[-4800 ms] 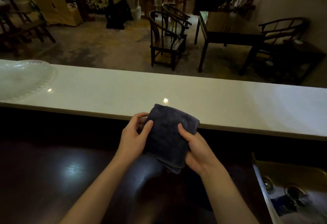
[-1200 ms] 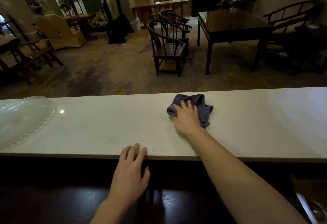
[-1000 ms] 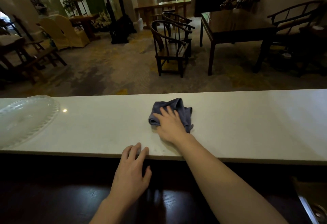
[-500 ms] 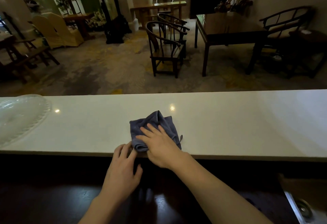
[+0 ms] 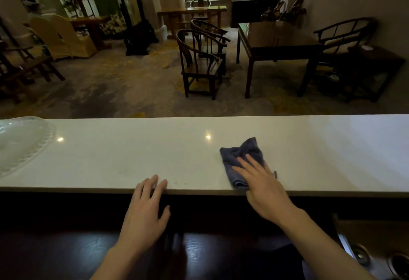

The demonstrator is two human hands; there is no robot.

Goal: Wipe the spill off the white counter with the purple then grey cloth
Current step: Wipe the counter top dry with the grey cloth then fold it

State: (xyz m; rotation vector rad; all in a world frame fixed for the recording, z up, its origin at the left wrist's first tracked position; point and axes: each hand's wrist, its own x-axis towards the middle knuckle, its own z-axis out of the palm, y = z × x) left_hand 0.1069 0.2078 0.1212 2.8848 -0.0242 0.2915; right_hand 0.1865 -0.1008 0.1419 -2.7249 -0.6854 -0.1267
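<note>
A crumpled dark blue-grey cloth (image 5: pixel 240 154) lies on the white counter (image 5: pixel 115 153), right of centre and near its front edge. My right hand (image 5: pixel 263 185) presses flat on the cloth's near part, fingers spread. My left hand (image 5: pixel 147 210) rests with its fingertips on the counter's front edge, left of the cloth, holding nothing. Faint smudges (image 5: pixel 177 183) show on the counter just beyond the left fingertips. No second cloth is in view.
A clear glass platter (image 5: pixel 20 142) sits at the counter's far left. A dark wooden surface (image 5: pixel 55 255) lies below the counter in front of me, with a sink (image 5: pixel 376 255) at the lower right. Chairs and tables stand in the room beyond.
My right hand slid the cloth along the counter, left and toward the front edge, then back to the right. My left hand stayed at the front edge.
</note>
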